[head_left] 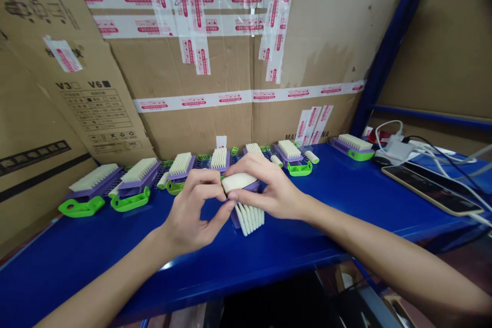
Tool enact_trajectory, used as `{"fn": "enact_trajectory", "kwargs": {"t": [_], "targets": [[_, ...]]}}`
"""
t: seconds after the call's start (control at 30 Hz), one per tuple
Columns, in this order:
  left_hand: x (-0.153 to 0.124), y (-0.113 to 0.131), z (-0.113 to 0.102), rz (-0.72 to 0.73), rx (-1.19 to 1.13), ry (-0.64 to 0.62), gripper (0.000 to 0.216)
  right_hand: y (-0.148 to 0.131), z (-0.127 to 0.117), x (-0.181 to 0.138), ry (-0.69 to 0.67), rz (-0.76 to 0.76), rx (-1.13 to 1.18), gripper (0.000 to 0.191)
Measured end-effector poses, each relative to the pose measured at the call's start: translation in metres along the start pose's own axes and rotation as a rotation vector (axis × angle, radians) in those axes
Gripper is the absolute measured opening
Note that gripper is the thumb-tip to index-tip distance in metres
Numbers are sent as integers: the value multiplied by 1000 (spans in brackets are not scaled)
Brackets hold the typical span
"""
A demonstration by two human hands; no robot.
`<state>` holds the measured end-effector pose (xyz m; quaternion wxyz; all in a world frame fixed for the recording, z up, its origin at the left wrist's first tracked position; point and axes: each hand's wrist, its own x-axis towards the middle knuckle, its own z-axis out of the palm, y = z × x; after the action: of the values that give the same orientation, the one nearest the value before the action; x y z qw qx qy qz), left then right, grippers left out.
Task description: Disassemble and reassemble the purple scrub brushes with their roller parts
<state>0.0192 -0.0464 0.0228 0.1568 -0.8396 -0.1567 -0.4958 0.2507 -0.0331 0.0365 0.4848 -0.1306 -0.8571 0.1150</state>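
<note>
Over the middle of the blue shelf, my right hand (274, 184) grips a white, rounded sponge-like piece (239, 181) between thumb and fingers. At that piece's left end is my left hand (196, 210), its thumb and index finger pinching the tip. A purple edge (251, 187) shows just behind the white piece, mostly covered by my right hand. Directly below my fingers, a white ribbed block (249, 218) on a purple base (235, 218) is tilted toward me. The fingers hide how these parts join.
Along the taped cardboard wall (215, 82) stand several purple holders with white ribbed blocks (140, 170) and green clips (130, 200). Small white rollers (311, 157) lie among them. At right are a phone (430, 189), a charger (397, 147) and cables on the blue shelf (326, 200).
</note>
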Motion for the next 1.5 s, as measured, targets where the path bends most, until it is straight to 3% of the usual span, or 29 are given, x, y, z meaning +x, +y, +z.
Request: {"fn": "enact_trajectory", "kwargs": {"t": [0.43,0.6,1.5], "targets": [[3,-1,-2,31,29,-23,21,-1,5,0,-62,-134,-237,22],[5,1,-1,7,25,-28,21,-6,7,3,-76,-116,-287,20],[2,4,-1,-27,-58,-28,27,-6,9,3,-24,-23,36,18]]}}
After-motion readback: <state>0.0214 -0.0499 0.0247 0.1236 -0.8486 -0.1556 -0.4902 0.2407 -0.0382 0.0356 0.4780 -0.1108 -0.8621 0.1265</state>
